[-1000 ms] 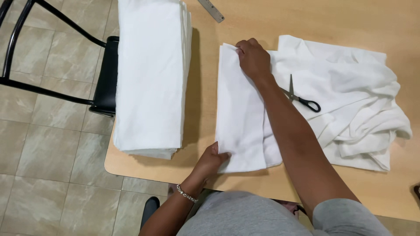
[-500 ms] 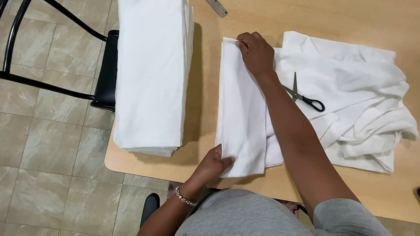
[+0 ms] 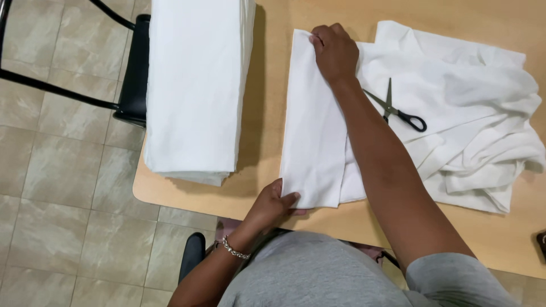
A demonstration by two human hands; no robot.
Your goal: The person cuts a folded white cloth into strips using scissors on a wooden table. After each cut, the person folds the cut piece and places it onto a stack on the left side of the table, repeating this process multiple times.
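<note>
A folded white cloth (image 3: 313, 125) lies lengthwise on the wooden table (image 3: 267, 113). My right hand (image 3: 334, 52) presses down on its far corner, fingers curled over the edge. At the near corner my left hand (image 3: 272, 203), with a bracelet on the wrist, pinches the cloth's edge. The cloth runs on to the right into a crumpled white heap (image 3: 483, 131). A pair of black-handled scissors (image 3: 398, 109) rests on that heap, just right of my right forearm.
A thick stack of folded white fabric (image 3: 196, 85) lies along the table's left edge. A black chair (image 3: 132, 74) stands beyond it on the tiled floor (image 3: 62, 187). A small dark object (image 3: 540, 241) sits at the table's right edge.
Both hands have kept their hold on the cloth's corners. The fold looks flatter and straighter, and the view has shifted slightly.
</note>
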